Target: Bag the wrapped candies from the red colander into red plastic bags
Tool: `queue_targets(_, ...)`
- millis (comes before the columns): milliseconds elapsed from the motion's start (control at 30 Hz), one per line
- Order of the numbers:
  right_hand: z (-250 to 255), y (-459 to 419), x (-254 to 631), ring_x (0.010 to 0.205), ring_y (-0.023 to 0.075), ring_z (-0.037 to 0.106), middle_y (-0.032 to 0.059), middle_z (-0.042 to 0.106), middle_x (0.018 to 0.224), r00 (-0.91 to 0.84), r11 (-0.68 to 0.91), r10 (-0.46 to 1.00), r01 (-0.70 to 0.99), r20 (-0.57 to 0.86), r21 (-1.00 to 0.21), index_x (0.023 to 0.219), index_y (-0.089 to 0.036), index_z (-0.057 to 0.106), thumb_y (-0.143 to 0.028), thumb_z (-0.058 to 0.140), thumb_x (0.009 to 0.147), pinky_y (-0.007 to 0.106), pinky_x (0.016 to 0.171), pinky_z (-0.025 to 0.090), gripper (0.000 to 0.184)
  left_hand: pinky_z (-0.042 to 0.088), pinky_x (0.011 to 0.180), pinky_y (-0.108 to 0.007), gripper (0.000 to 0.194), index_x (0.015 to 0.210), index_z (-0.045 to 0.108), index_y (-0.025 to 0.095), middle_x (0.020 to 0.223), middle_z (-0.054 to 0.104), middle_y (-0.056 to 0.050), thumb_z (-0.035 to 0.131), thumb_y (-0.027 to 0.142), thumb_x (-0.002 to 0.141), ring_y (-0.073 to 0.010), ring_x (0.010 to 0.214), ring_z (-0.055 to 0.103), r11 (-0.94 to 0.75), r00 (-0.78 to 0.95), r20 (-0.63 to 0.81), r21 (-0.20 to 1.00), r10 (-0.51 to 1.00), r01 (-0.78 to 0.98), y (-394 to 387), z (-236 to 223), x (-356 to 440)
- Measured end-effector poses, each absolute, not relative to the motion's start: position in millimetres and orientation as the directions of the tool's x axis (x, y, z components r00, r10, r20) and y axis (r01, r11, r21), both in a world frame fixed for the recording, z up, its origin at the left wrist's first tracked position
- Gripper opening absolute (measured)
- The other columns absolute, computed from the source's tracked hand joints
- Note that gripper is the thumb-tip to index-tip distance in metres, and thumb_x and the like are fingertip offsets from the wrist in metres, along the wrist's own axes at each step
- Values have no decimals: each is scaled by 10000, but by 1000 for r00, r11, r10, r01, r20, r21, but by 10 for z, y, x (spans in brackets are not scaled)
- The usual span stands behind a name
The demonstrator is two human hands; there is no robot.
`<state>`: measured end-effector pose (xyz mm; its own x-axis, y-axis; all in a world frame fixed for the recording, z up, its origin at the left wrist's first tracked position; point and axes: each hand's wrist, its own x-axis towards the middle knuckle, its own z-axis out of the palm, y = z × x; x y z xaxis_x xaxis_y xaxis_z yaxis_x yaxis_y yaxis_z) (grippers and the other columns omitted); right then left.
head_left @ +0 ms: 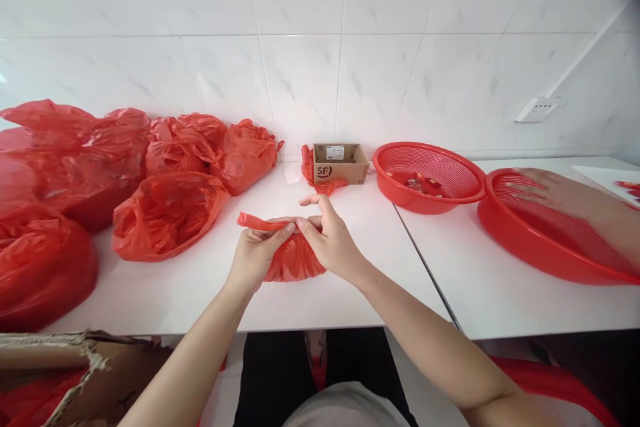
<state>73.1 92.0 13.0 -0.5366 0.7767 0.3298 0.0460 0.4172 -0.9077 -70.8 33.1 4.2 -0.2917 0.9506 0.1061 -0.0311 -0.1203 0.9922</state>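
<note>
Between my two hands is a red plastic bag [296, 260], its top edge gathered into a twisted strip and its body hanging down over the white table [360, 294]. My left hand [261, 250] pinches that gathered edge between thumb and fingers, with one end of the strip sticking out to the left. My right hand [327, 234] grips the same edge close beside the left thumb, its index finger raised and bent. What the bag contains cannot be seen.
Several filled red bags [250, 154] crowd the left side, near an open red bag [170, 214]. A small cardboard box [341, 166] stands by the wall. At right are a red basket [425, 204] with wrapped pieces and another red basket [540, 247], over which another person's hand [545, 190] reaches.
</note>
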Motion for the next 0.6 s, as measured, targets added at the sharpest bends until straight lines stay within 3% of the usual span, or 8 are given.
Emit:
queue_targets(100, 15, 880, 782, 450, 104, 376, -112, 373, 534, -586, 303, 776, 24, 232, -953, 1081, -266, 441, -322, 453, 948, 220, 473, 295, 145, 513, 801, -340, 177, 804, 706, 194, 847, 723, -45, 781, 329, 718, -210, 829, 663, -151, -297, 175, 983, 939, 102, 280, 37, -764)
queue_targets(200, -34, 916, 828, 522, 108, 454, -84, 487, 605, -607, 389, 756, 113, 246, -914, 1016, -262, 508, -286, 480, 921, 235, 524, 374, 102, 513, 831, -356, 172, 770, 638, 210, 920, 698, -45, 778, 259, 684, -220, 899, 651, -241, -247, 323, 920, 914, 310, 258, -16, -846)
queue_targets(267, -28, 948, 840, 724, 132, 575, -31, 620, 827, -563, 524, 744, 156, 361, -837, 1010, -256, 559, -225, 529, 874, 273, 665, 460, 144, 521, 813, -361, 206, 768, 610, 216, 944, 684, -53, 778, 232, 651, -228, 917, 646, -276, -203, 372, 881, 906, 384, 267, -41, -882)
queue_targets(367, -23, 974, 819, 1034, 158, 594, 15, 627, 1168, -555, 615, 682, 81, 477, -784, 1102, -259, 568, -136, 514, 837, 319, 868, 483, 297, 533, 735, -333, 226, 763, 558, 220, 924, 679, -51, 753, 210, 648, -214, 864, 654, -287, -151, 369, 874, 917, 392, 297, -43, -872)
queue_targets(600, -188, 808, 663, 821, 145, 631, -23, 633, 906, -513, 408, 780, -16, 357, -913, 982, -256, 461, -148, 557, 801, 316, 767, 517, 232, 524, 762, -325, 381, 1014, 529, 255, 906, 655, 13, 646, 69, 703, -163, 830, 640, -319, -293, 588, 717, 754, 619, 322, -182, -674)
